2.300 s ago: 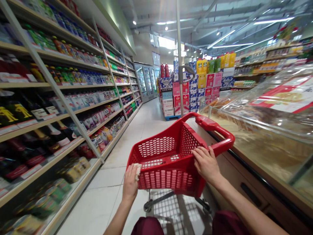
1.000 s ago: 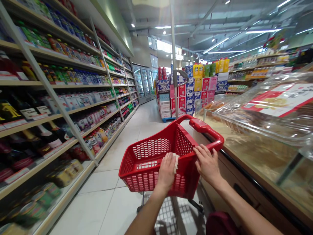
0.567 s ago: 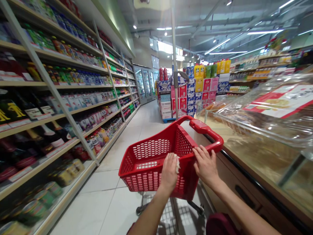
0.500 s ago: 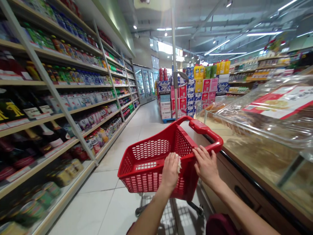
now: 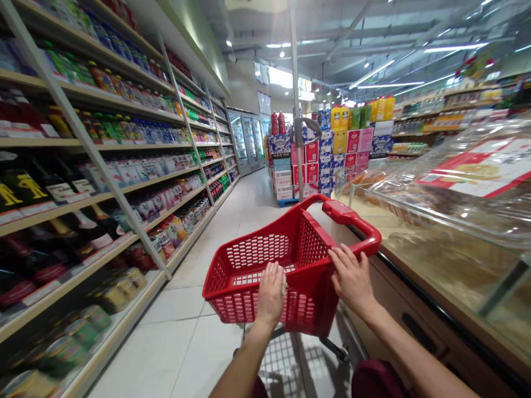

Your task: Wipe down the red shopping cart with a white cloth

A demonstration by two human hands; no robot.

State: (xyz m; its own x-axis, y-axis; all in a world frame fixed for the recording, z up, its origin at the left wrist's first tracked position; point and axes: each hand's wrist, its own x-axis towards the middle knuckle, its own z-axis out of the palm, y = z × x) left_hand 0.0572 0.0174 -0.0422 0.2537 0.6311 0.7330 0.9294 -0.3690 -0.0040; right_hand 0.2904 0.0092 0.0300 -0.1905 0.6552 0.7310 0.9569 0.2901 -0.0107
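Observation:
A red plastic shopping cart stands in front of me, its handle at the upper right. My left hand presses a whitish cloth against the basket's near side rim; most of the cloth is hidden under the fingers. Farther right, my right hand is curled over the rim close to the handle and grips it. No goods show inside the basket.
Shelves of bottles and cans line the left side. On the right, a counter carries clear plastic food packages. A metal pole and stacked drink cartons stand ahead, with glass-door coolers beyond.
My left hand has slid leftward along the cart's near rim with the cloth. My right hand keeps its hold by the handle.

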